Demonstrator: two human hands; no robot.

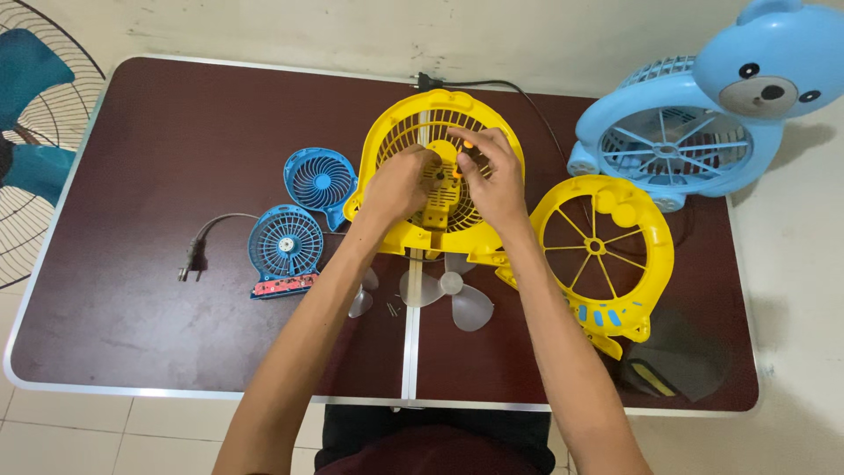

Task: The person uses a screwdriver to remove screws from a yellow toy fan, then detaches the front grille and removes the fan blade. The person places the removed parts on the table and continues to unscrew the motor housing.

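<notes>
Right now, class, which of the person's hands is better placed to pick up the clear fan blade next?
Probably the left hand: it only steadies the yellow fan housing, while the right hand pinches a small orange tool. The clear fan blade lies between both forearms.

fan housing mid-table | front grille right | propeller before it

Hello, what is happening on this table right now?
A person works on the yellow fan housing at the middle of the dark table. The left hand steadies its hub, while the right hand holds a small orange tool there. The yellow front grille, clear blades and two small blue fans lie nearby.
</notes>
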